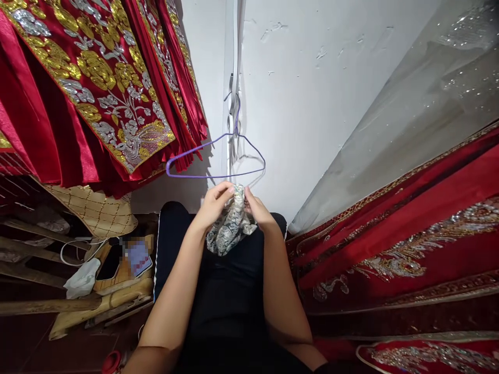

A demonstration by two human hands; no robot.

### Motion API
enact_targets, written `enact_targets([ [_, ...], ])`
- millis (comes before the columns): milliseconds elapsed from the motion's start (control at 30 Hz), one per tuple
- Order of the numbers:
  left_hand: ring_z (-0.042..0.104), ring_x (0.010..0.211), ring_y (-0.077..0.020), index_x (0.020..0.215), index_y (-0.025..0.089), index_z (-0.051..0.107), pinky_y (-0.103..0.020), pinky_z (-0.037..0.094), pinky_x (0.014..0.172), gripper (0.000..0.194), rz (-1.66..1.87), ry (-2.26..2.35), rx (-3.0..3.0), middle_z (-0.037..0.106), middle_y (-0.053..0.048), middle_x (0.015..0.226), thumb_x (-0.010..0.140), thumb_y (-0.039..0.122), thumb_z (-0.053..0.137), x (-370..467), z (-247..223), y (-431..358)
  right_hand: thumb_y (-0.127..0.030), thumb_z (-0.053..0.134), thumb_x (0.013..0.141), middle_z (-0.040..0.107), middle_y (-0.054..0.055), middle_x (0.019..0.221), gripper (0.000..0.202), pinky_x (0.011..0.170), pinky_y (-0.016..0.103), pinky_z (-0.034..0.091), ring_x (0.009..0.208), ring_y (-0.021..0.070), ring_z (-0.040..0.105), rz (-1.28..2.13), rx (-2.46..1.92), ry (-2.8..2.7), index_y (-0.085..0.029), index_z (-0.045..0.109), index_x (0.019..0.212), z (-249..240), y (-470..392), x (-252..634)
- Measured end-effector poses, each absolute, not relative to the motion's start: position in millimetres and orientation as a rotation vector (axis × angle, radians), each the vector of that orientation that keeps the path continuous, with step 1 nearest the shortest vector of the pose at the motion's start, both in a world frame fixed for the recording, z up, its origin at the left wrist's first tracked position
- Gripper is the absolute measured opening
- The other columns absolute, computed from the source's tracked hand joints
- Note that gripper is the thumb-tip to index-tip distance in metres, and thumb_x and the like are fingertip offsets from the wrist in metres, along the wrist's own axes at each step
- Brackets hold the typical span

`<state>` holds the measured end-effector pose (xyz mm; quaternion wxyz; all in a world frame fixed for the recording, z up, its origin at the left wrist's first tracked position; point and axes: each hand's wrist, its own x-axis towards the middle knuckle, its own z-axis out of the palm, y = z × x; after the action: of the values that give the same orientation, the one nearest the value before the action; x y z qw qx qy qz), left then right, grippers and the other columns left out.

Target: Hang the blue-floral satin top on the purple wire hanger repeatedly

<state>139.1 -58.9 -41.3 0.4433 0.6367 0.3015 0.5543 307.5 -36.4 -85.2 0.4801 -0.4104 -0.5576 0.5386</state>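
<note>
A bunched piece of patterned cloth, pale with grey-green motifs, hangs between my two hands above my lap. My left hand pinches its upper edge from the left, thumb on top. From the other side my right hand grips the same edge, its thumb pointing up and its other fingers partly hidden behind the fabric. What kind of item the cloth is cannot be made out. Just beyond my fingertips hangs a purple wire hanger with nothing on it.
Red pleated garments with gold and silver embroidery hang at the left. More beaded red fabric and a sheer white cover fill the right. Phones lie on a bamboo stool beside my left leg. A white wall stands ahead.
</note>
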Motion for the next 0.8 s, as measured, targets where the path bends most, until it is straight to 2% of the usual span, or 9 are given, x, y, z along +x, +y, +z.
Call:
enact_targets([
  [100, 0.063, 0.108, -0.0217, 0.102, 0.020, 0.067, -0.034, 0.049, 0.098, 0.030, 1.442, 0.723, 1.704, 0.068, -0.008, 0.111, 0.094, 0.048, 0.060, 145, -34, -65, -0.075, 0.042, 0.091, 0.071, 0.007, 0.087, 0.061, 0.073, 0.033, 0.054, 0.086, 0.0223, 0.067, 1.513, -0.723, -1.277, -0.022, 0.070, 0.102, -69, -50, 285],
  [200, 0.060, 0.122, -0.0229, 0.117, 0.023, 0.064, -0.035, 0.047, 0.103, 0.036, 1.466, 0.703, 1.726, 0.065, -0.009, 0.126, 0.098, 0.051, 0.051, 136, -37, -63, -0.056, 0.072, 0.080, 0.069, 0.004, 0.089, 0.041, 0.076, 0.032, 0.052, 0.085, 0.0210, 0.065, 1.602, -0.595, -1.422, -0.022, 0.068, 0.102, -56, -65, 280],
  [267, 0.065, 0.109, -0.0234, 0.115, 0.022, 0.066, -0.035, 0.051, 0.094, 0.046, 1.331, 0.760, 1.768, 0.070, -0.009, 0.114, 0.101, 0.056, 0.039, 126, -45, -59, -0.035, 0.083, 0.069, 0.066, 0.001, 0.082, 0.034, 0.071, 0.029, 0.050, 0.075, 0.0181, 0.062, 1.584, -0.636, -1.561, -0.020, 0.066, 0.094, -47, -70, 285],
  [367, 0.062, 0.071, -0.0221, 0.079, 0.018, 0.069, -0.032, 0.050, 0.067, 0.056, 0.946, 0.887, 1.969, 0.068, -0.006, 0.074, 0.098, 0.062, 0.040, 108, -57, -53, -0.022, 0.078, 0.066, 0.060, -0.001, 0.072, 0.020, 0.062, 0.027, 0.046, 0.066, 0.0153, 0.055, 1.305, -0.782, -1.564, -0.018, 0.063, 0.079, -33, -68, 301],
  [433, 0.053, 0.058, -0.0192, 0.066, 0.019, 0.064, -0.030, 0.042, 0.056, 0.052, 0.728, 0.964, 2.145, 0.059, -0.003, 0.060, 0.092, 0.062, 0.051, 91, -57, -48, -0.020, 0.072, 0.066, 0.061, 0.000, 0.074, 0.015, 0.063, 0.026, 0.046, 0.068, 0.0154, 0.055, 0.992, -0.840, -1.477, -0.018, 0.064, 0.079, -26, -58, 311],
  [533, 0.053, 0.057, -0.0191, 0.072, 0.021, 0.067, -0.028, 0.038, 0.058, 0.039, 0.533, 1.174, 2.376, 0.061, -0.003, 0.062, 0.088, 0.055, 0.058, 58, -46, -41, -0.024, 0.066, 0.070, 0.065, 0.002, 0.088, 0.025, 0.069, 0.025, 0.047, 0.078, 0.0162, 0.058, 0.705, -0.842, -1.260, -0.020, 0.067, 0.094, -24, -32, 313],
  [600, 0.059, 0.062, -0.0215, 0.080, 0.023, 0.071, -0.029, 0.039, 0.062, 0.030, 0.407, 1.351, 2.443, 0.068, -0.006, 0.071, 0.087, 0.050, 0.058, 34, -36, -39, -0.030, 0.060, 0.076, 0.067, 0.004, 0.096, 0.026, 0.075, 0.025, 0.048, 0.086, 0.0165, 0.060, 0.735, -0.838, -1.174, -0.021, 0.067, 0.100, -32, -10, 306],
  [667, 0.063, 0.066, -0.0242, 0.081, 0.024, 0.072, -0.030, 0.041, 0.066, 0.023, 0.280, 1.532, 2.429, 0.071, -0.008, 0.076, 0.084, 0.044, 0.059, 13, -27, -41, -0.034, 0.056, 0.079, 0.067, 0.005, 0.097, 0.023, 0.079, 0.026, 0.048, 0.090, 0.0167, 0.060, 0.853, -0.868, -1.236, -0.020, 0.067, 0.095, -44, 11, 296],
  [800, 0.067, 0.071, -0.0293, 0.066, 0.021, 0.067, -0.036, 0.045, 0.071, 0.014, -0.066, 1.885, 2.312, 0.071, -0.013, 0.076, 0.075, 0.030, 0.062, -14, -12, -56, -0.028, 0.057, 0.071, 0.067, 0.003, 0.084, 0.020, 0.075, 0.027, 0.045, 0.080, 0.0172, 0.058, 0.933, -0.987, -1.442, -0.017, 0.066, 0.086, -64, 36, 287],
])
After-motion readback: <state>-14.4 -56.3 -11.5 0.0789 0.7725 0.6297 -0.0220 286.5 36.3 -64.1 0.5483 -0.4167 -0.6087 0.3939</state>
